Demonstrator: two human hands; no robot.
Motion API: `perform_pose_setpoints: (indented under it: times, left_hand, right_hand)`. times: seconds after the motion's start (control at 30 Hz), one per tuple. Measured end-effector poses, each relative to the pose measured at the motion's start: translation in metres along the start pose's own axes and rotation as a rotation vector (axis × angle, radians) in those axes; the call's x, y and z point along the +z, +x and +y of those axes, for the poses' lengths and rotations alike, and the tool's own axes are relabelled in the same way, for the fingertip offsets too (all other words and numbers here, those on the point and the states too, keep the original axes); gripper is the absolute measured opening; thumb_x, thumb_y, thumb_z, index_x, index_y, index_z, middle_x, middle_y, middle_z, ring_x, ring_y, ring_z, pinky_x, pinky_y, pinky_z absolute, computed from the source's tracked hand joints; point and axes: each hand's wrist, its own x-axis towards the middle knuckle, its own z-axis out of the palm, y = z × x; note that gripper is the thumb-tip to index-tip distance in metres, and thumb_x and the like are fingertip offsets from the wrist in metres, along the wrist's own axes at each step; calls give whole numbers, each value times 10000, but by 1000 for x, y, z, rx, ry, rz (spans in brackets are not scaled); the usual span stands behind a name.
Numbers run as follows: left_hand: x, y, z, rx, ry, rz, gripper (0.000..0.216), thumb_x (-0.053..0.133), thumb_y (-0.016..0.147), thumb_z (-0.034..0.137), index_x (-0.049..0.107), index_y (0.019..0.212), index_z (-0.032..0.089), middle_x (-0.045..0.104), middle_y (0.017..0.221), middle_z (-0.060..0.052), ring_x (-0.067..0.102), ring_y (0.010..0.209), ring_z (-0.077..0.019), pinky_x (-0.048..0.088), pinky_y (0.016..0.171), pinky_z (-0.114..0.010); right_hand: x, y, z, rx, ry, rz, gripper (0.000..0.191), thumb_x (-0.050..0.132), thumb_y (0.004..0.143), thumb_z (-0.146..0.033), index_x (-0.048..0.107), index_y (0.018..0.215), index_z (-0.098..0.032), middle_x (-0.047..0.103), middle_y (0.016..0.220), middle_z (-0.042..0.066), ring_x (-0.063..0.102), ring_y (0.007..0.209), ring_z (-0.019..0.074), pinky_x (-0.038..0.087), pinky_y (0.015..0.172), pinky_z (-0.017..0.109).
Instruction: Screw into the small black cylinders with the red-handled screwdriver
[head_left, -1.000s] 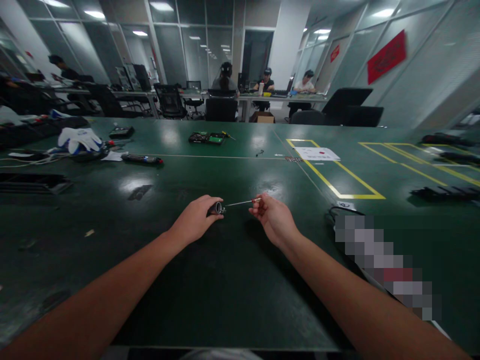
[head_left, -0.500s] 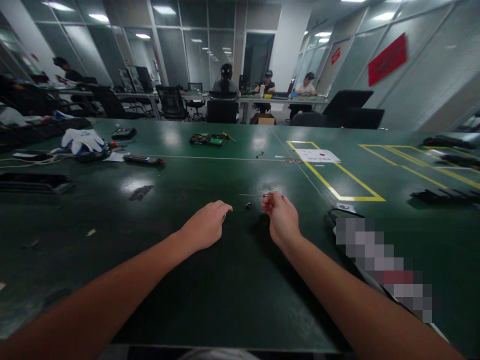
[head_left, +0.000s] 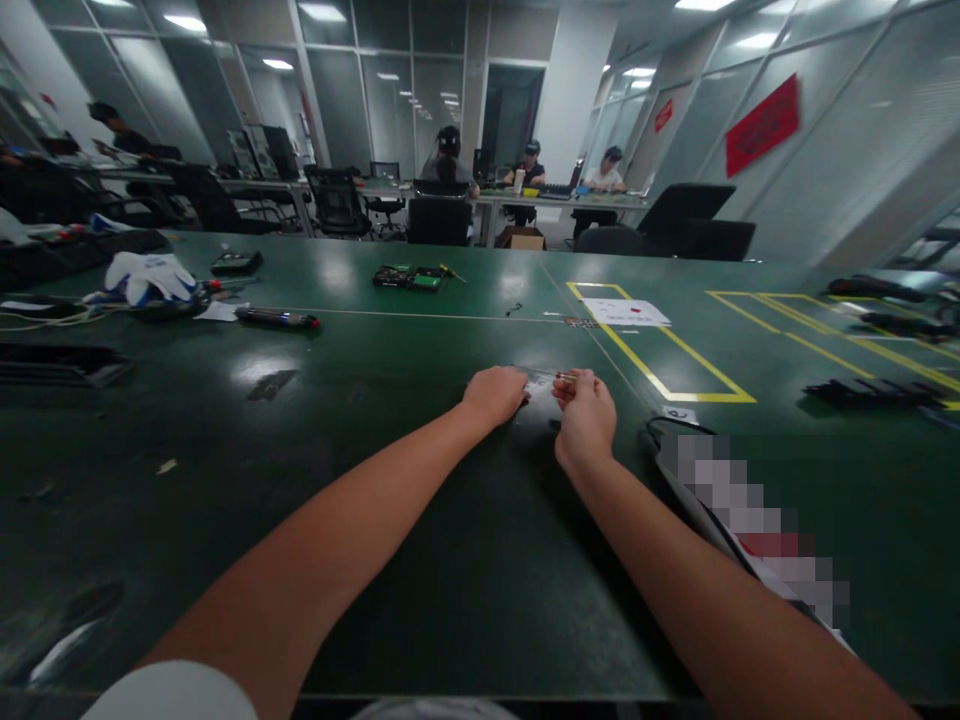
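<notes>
- The slim screwdriver (head_left: 567, 378) is in the right hand (head_left: 590, 415), held above the green tabletop (head_left: 442, 570), its thin shaft pointing left towards the other hand.
- The right hand pinches the reddish handle between thumb and fingers.
- The left hand (head_left: 495, 396) is low over the tabletop with its fingers curled down; I cannot tell whether they grip anything or whether the shaft's tip touches them.
- Judging by its slender build, the screwdriver should be light and stiff, unlikely to bend in ordinary handling.
- The handle is the place to take hold; the narrow shaft looks smooth and would probably roll or slip between fingertips.
- Well beyond the hands lie an open tool case (head_left: 409, 278) and, to the left, white-and-blue gloves (head_left: 150, 277).
</notes>
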Motion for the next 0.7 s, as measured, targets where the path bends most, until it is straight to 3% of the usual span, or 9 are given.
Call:
perform_pose_setpoints:
  times: [0.13,0.27,0.37,0.47,0.6,0.7]
  left_hand:
    - [-13,-18,-22,-56,2,26,318,548,985,425,731,1109,196,716,1073,-141,673,997,-301,524,836,-391]
    - [-45,-49,-58,-104,-46,74,282,521,997,391,725,1120,241,724,1132,-80,660,1026,-262,506,837,-359]
    - [-72,-79,-93,-185,-240,148,284,525,986,370,730,1109,216,729,1126,-68,656,1009,-225,483,880,-336]
    - [-97,-116,-127,-369,-352,232,306,572,949,372,731,1157,213,723,1119,-53,641,982,-211,469,862,-311]
    - [-125,-170,-163,-670,-693,316,347,565,959,365,669,1246,200,667,943,-10,550,766,-131,399,668,-242]
    - [-140,-212,-196,-856,-911,458,243,540,986,320,645,1168,198,606,892,23,533,781,-98,395,668,-213]
  right_hand:
    - [3,-5,-1,7,32,-16,279,632,897,-490,648,847,-216,674,710,-24,636,639,125,512,668,267]
    - [3,-11,-4,37,67,-80,271,656,888,-488,655,851,-219,675,714,-21,635,638,124,515,654,261]
    - [3,-16,-2,108,79,-141,248,673,885,-467,654,843,-223,679,718,-15,618,617,122,506,622,257]
    - [4,-22,1,207,70,-251,239,685,884,-451,657,826,-221,668,697,-9,592,588,125,493,587,260]
    - [6,-31,4,251,16,-357,246,696,880,-448,677,810,-213,650,673,3,586,590,137,492,584,273]
    - [7,-35,4,245,3,-388,246,702,873,-452,684,814,-214,653,685,8,589,603,142,494,591,282]
